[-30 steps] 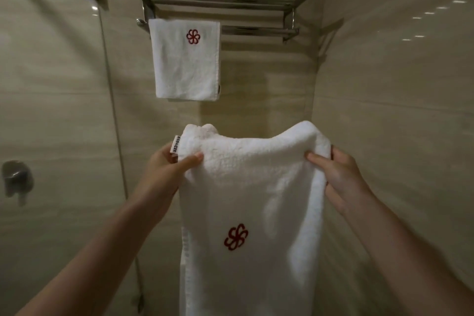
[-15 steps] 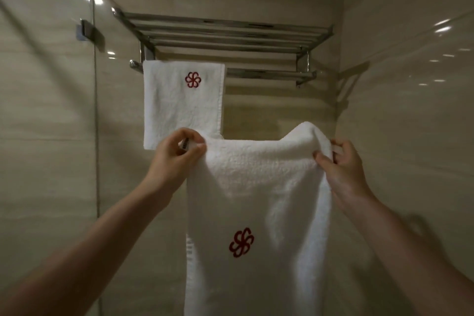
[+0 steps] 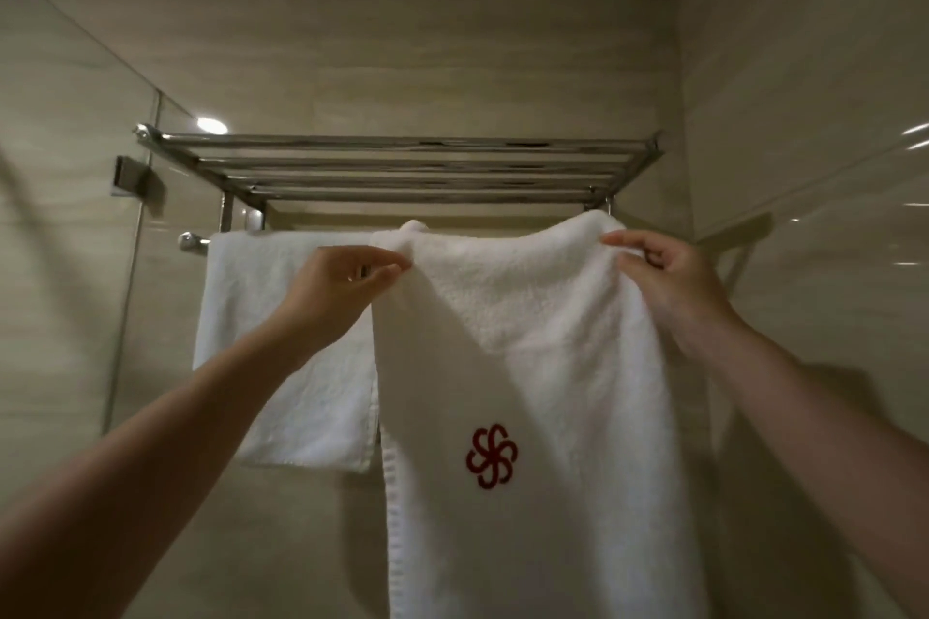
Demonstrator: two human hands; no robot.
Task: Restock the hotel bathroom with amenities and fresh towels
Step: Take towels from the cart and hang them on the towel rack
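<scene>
White and fluffy, the big towel (image 3: 528, 342) hangs the long way down. Its top edge is stretched flat between the two hands, and its long side runs straight toward the floor. Its bottom end goes out of the picture. One red flower mark (image 3: 491, 456) is sewn on it, well below both hands and the right way up.

The left hand (image 3: 337, 287) pinches the top left corner between thumb and fingers. The right hand (image 3: 668, 276) pinches the top right corner the same way.

The top edge is right at the low bar (image 3: 193, 240) of the metal towel rack (image 3: 402, 166), but I cannot tell if it touches the bar. The rack's shelf of shiny bars is just above both hands.

There are two towels. The second one, a smaller towel (image 3: 271, 342), is draped over the low bar behind the left hand and hangs down too. The big towel covers its right edge. Left of the left hand stands a glass panel (image 3: 75, 241) with one metal clip (image 3: 131, 176) on it.
</scene>
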